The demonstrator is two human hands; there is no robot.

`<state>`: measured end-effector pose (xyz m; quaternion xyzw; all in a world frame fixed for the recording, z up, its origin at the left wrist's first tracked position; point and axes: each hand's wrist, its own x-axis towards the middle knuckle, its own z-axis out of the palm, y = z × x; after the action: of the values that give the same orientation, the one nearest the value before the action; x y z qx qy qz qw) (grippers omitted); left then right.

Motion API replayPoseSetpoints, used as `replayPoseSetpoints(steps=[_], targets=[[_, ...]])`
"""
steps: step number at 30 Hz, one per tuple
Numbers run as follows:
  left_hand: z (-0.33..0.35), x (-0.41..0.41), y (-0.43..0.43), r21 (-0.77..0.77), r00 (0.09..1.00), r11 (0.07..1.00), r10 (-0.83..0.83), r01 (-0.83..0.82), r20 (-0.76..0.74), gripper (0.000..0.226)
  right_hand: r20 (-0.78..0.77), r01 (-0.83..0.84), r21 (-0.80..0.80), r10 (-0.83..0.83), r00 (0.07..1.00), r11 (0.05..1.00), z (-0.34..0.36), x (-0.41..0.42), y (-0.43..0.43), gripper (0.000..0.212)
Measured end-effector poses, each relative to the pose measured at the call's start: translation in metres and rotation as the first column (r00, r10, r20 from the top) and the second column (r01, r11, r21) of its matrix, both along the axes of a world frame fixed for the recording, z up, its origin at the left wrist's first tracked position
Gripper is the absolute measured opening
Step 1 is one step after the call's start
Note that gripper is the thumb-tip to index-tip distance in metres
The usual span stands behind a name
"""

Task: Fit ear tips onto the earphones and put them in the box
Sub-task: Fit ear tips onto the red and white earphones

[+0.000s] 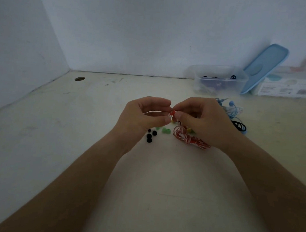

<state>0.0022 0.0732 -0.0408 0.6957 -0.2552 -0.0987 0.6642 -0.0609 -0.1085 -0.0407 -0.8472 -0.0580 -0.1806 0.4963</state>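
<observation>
Head view: At mid-worktop point(59, 145), the left hand point(145, 115) and right hand point(202, 121) meet above the surface. The right-hand fingers point(182, 116) are clamped on a red ear tip point(173, 113). The left thumb and forefinger pinch a pale earbud point(168, 117) touching it. The red-and-white cable point(188, 138) lies coiled below the right hand. Black ear tips point(151, 134) and green ear tips point(165, 130) lie just beside it. The clear box point(219, 84) stands at the back edge, right, lid off. A blue lid point(266, 67) leans beside it. The print on the white carton point(286, 87) is too blurred to read.
</observation>
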Motion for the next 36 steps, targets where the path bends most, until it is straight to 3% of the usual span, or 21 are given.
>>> replayPoseSetpoints(steps=[17, 31, 36], targets=[[-0.0013, 0.0019, -0.0007, -0.075, 1.0, 0.997, 0.004, -0.003, 0.014, 0.035, -0.005, -0.014, 0.038, 0.014, 1.0, 0.999, -0.0021, 0.0023, -0.0013, 0.008], [-0.0018, 0.0005, -0.0017, 0.0, 0.997, 0.999, 0.051, -0.051, 0.064, 0.027, 0.002, -0.043, 0.012, 0.043, 0.999, 0.999, -0.001, 0.002, -0.0027, 0.012], [-0.0011, -0.0004, -0.0013, -0.026, 0.999, 0.999, 0.04, -0.039, 0.005, 0.026, 0.014, -0.045, 0.028, 0.045, 0.999, 0.999, -0.0008, 0.0021, -0.0026, 0.011]])
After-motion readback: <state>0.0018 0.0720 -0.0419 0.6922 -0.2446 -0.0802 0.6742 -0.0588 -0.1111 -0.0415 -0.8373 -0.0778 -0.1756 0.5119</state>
